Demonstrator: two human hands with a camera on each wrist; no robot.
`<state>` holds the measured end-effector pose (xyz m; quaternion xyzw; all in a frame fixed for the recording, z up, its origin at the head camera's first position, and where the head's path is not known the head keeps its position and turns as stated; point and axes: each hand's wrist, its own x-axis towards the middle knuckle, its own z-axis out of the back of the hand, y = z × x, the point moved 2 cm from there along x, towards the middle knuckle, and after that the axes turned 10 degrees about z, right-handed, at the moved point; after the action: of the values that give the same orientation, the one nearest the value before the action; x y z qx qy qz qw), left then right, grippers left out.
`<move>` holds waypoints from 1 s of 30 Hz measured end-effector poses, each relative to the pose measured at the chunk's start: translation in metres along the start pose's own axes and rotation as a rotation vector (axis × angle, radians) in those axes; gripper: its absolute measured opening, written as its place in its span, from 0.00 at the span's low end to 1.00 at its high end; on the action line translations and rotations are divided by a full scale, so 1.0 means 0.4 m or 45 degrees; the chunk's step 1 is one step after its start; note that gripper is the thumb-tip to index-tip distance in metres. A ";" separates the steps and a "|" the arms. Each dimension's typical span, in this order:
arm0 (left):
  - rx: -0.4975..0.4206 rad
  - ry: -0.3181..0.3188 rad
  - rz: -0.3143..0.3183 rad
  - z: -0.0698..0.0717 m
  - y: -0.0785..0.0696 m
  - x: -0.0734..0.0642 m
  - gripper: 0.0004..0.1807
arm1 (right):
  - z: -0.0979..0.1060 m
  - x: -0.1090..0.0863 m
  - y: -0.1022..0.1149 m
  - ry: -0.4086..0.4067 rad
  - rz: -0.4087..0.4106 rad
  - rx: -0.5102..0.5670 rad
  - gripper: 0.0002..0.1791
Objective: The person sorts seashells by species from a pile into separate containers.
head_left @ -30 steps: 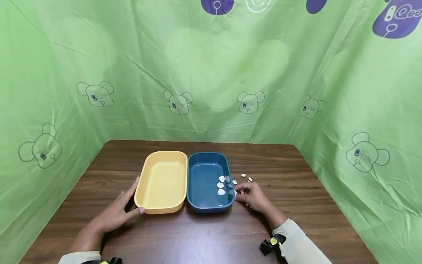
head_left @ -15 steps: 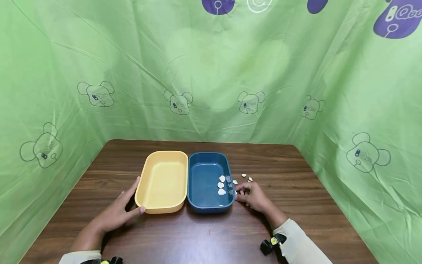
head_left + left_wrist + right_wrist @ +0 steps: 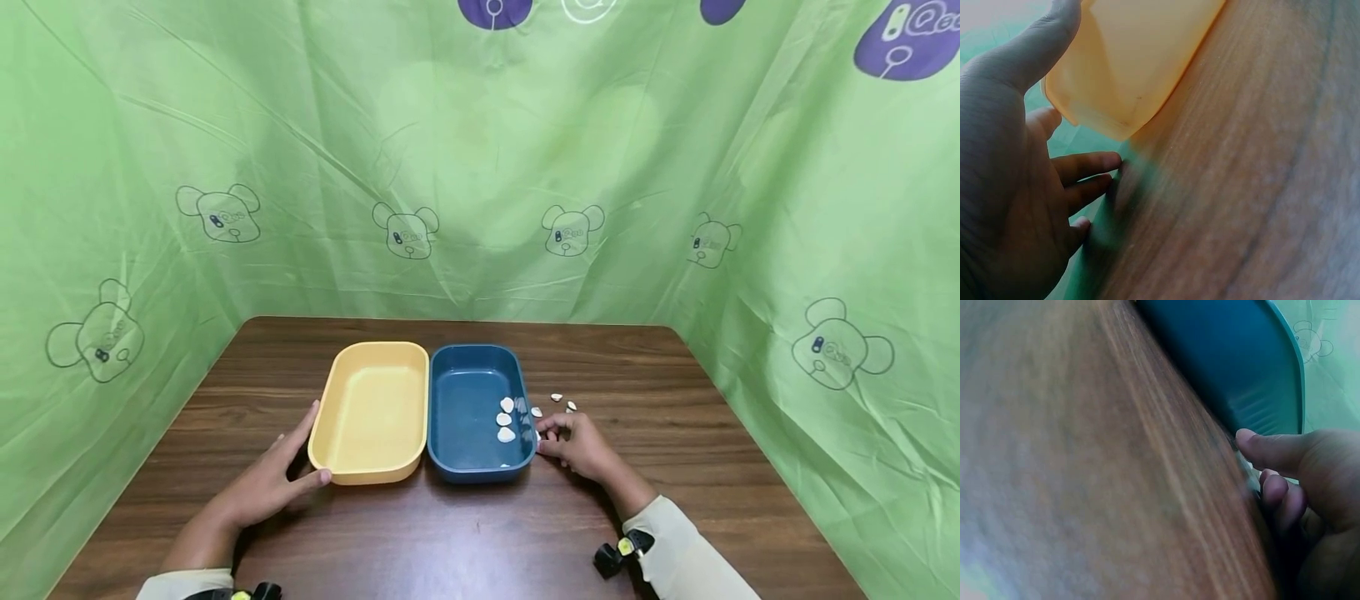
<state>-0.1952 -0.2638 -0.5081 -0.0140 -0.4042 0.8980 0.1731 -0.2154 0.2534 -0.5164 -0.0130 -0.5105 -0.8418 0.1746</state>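
My left hand rests against the near left corner of a yellow tray, fingers along its side and thumb at the front. In the left wrist view its fingers are spread. To the right, touching the yellow tray, stands a blue tray. White shells lie in a row along its right side. Just outside that side is my right hand, thumb and forefinger pinching a small white shell, mostly hidden by the fingers. In the right wrist view the thumb is right at the blue wall.
Several more white shells lie on the wooden table beyond the right hand. A green printed curtain encloses the table at the back and sides. Each wrist carries a small black camera.
Both hands and both trays hold nearly the same positions. Only a slight shift of the whole head view shows.
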 end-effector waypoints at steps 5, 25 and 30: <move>0.002 -0.004 -0.004 -0.004 0.002 -0.001 0.62 | 0.002 -0.004 0.005 -0.001 -0.023 0.005 0.13; -0.011 -0.005 -0.004 -0.002 0.002 -0.001 0.62 | 0.005 -0.010 0.005 -0.078 -0.066 0.084 0.12; -0.008 -0.009 0.003 -0.001 0.002 0.000 0.62 | 0.004 -0.009 0.012 -0.145 -0.091 0.117 0.14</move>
<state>-0.1953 -0.2640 -0.5088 -0.0116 -0.4075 0.8971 0.1705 -0.2110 0.2537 -0.5124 -0.0347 -0.5579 -0.8211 0.1155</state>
